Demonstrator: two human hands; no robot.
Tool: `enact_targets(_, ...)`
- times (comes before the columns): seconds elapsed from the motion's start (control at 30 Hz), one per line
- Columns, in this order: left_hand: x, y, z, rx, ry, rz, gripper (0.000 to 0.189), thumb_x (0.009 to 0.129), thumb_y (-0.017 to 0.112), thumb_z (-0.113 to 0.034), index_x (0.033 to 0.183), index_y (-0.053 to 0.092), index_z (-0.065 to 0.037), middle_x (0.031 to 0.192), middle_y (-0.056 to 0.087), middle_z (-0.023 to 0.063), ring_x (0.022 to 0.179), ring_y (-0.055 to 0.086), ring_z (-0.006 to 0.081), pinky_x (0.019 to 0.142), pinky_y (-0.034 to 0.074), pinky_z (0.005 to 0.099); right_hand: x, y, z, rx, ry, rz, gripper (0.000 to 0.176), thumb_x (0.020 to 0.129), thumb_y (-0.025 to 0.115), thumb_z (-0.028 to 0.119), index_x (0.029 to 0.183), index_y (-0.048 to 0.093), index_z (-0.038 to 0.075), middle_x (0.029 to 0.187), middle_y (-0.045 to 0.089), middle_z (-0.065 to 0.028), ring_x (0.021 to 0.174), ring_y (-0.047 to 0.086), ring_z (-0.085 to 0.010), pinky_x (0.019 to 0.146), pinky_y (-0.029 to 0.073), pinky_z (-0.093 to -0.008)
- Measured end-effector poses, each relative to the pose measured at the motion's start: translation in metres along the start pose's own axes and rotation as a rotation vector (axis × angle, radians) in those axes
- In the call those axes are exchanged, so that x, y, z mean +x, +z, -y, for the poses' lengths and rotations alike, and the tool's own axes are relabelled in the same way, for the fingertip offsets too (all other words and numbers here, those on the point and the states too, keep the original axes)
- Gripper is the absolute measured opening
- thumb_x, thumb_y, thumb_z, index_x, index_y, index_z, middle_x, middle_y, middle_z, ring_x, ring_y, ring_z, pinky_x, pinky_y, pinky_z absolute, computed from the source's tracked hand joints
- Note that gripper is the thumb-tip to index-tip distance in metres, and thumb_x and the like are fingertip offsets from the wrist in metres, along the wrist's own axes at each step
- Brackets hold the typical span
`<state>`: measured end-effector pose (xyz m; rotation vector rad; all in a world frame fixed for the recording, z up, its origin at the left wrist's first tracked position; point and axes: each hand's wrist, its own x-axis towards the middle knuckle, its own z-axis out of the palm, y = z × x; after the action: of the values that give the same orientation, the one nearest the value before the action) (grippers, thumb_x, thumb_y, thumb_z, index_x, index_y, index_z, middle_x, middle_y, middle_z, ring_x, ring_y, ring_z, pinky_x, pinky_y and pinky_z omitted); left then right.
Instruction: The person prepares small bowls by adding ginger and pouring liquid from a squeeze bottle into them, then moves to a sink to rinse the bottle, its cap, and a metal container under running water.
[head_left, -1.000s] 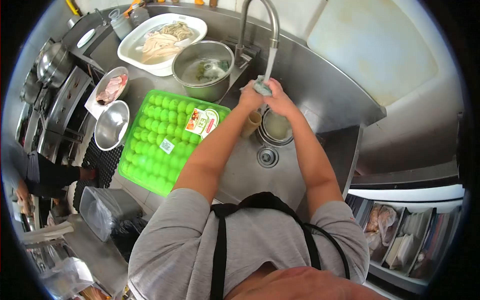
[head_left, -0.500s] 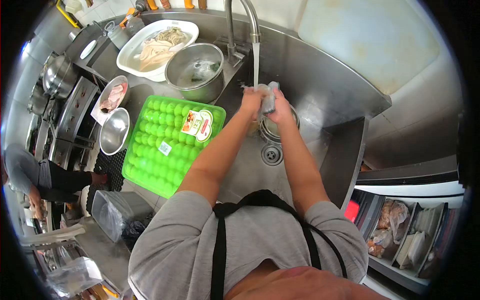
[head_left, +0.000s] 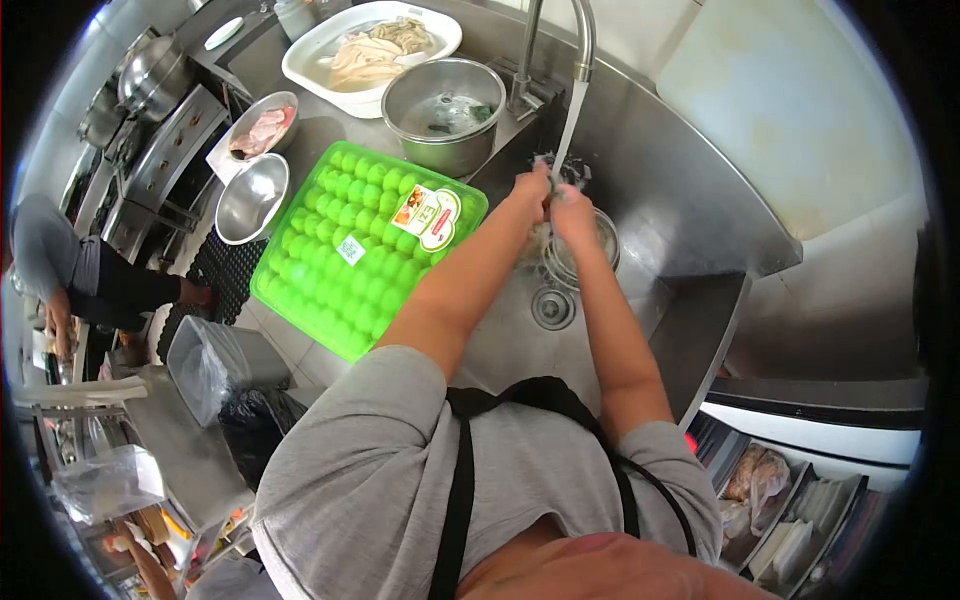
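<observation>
Under the tap's water stream [head_left: 569, 135], my left hand [head_left: 533, 193] and my right hand [head_left: 575, 216] are close together, both with fingers curled. They grip a small, wet greyish thing, mostly hidden by the fingers, so its kind cannot be made out. Water splashes just beyond the knuckles. The curved metal faucet [head_left: 584, 60] runs above. Below my right hand, a round metal-rimmed bowl [head_left: 612, 248] sits in the sink [head_left: 500, 350], near the drain [head_left: 552, 309].
Left of the sink is a green lidded plastic tray [head_left: 330, 265] of round compartments. Behind it stand a steel pot [head_left: 395, 125] with liquid and a white basin [head_left: 300, 75] of pale food. Two metal bowls lie further left. A co-worker's leg [head_left: 130, 275] shows at far left.
The view has shifted, so the counter items appear further right and higher. My hands have drawn together, and the grey thing that showed plainly between them is now mostly covered by my fingers.
</observation>
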<state>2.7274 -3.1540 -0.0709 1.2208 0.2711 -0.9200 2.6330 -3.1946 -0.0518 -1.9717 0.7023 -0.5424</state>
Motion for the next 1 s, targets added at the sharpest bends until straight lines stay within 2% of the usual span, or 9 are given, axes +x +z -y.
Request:
enact_targets(0.1,-0.037,0.004,-0.01,0.063,0.008,0.049,0.036,0.087,0.036,-0.032,0.099,0.046,0.0,0.086,0.054,0.0142,0.073,0.055,0.0251,0.062,0.044,0.0431,-0.016,-0.011,0.018,-0.732,-0.396,-0.093,0.022,0.067,0.057,0.013,0.088,0.064,0.014,0.096,0.056,-0.0129,0.088,0.054,-0.0311,0.076,0.043,-0.0395)
enact_targets(0.2,-0.063,0.015,-0.013,0.197,0.239,0.053,0.036,0.088,0.032,-0.031,0.101,0.048,-0.002,0.087,0.054,0.0134,0.073,0.055,0.0231,0.062,0.045,0.04,-0.012,-0.01,0.031,-0.581,-0.205,-0.087,0.02,0.069,0.056,0.014,0.087,0.064,0.012,0.092,0.057,-0.0147,0.085,0.054,-0.0319,0.074,0.044,-0.04)
enact_targets(0.3,-0.047,0.01,-0.01,0.333,0.298,0.191,0.037,0.089,0.031,-0.032,0.106,0.048,-0.004,0.094,0.053,0.0144,0.079,0.054,0.0245,0.066,0.045,0.0407,0.008,0.017,-0.008,0.075,0.208,-0.181,0.018,0.07,0.055,0.016,0.085,0.063,0.009,0.087,0.057,-0.0149,0.082,0.055,-0.0327,0.071,0.043,-0.041)
enact_targets(0.4,-0.062,0.002,-0.037,0.389,0.033,0.208,0.038,0.089,0.031,-0.034,0.108,0.048,-0.005,0.099,0.053,0.0156,0.086,0.055,0.0295,0.068,0.044,0.0453,-0.01,0.02,-0.005,-0.11,-0.089,-0.154,0.017,0.072,0.054,0.016,0.084,0.063,0.008,0.083,0.057,-0.0143,0.079,0.055,-0.033,0.068,0.043,-0.0416)
enact_targets(0.53,-0.028,-0.01,-0.034,0.514,-0.046,0.255,0.042,0.09,0.026,-0.039,0.107,0.047,-0.008,0.094,0.055,0.0145,0.081,0.056,0.0326,0.059,0.044,0.0467,-0.015,-0.016,0.003,-0.639,-0.843,-0.1,0.016,0.071,0.053,0.014,0.083,0.063,0.009,0.083,0.057,-0.0131,0.08,0.054,-0.0322,0.068,0.043,-0.041)
enact_targets(0.63,-0.038,0.001,-0.019,0.33,0.054,0.224,0.042,0.089,0.027,-0.04,0.107,0.049,-0.009,0.096,0.054,0.0148,0.083,0.055,0.029,0.063,0.044,0.0448,-0.008,-0.013,0.012,-0.746,-0.539,-0.118,0.018,0.071,0.054,0.015,0.085,0.065,0.011,0.085,0.059,-0.0125,0.079,0.056,-0.0335,0.069,0.044,-0.0409)
enact_targets(0.73,0.017,-0.007,0.01,0.134,0.134,0.245,0.041,0.09,0.029,-0.04,0.106,0.049,-0.008,0.096,0.055,0.0135,0.083,0.055,0.027,0.068,0.044,0.0424,0.0,0.013,0.007,-0.134,0.086,-0.195,0.018,0.076,0.052,0.016,0.086,0.064,0.007,0.083,0.061,-0.0141,0.078,0.057,-0.0308,0.069,0.043,-0.0398)
enact_targets(0.87,-0.015,-0.007,-0.014,-0.138,-0.151,0.387,0.045,0.09,0.028,-0.044,0.103,0.051,-0.008,0.102,0.055,0.0115,0.093,0.053,0.0259,0.083,0.04,0.0435,0.011,-0.007,-0.001,0.835,0.486,-0.052,0.033,0.077,0.055,0.021,0.102,0.057,-0.001,0.093,0.06,-0.0199,0.079,0.06,-0.0318,0.07,0.045,-0.0383)
enact_targets(1.0,0.019,-0.004,-0.006,0.017,-0.074,0.301,0.044,0.089,0.032,-0.044,0.1,0.053,-0.007,0.095,0.055,0.0113,0.084,0.056,0.024,0.075,0.045,0.0416,0.003,0.015,-0.002,0.334,0.139,-0.28,0.029,0.076,0.056,0.018,0.098,0.057,-0.001,0.091,0.06,-0.0192,0.083,0.058,-0.0312,0.075,0.043,-0.0386)
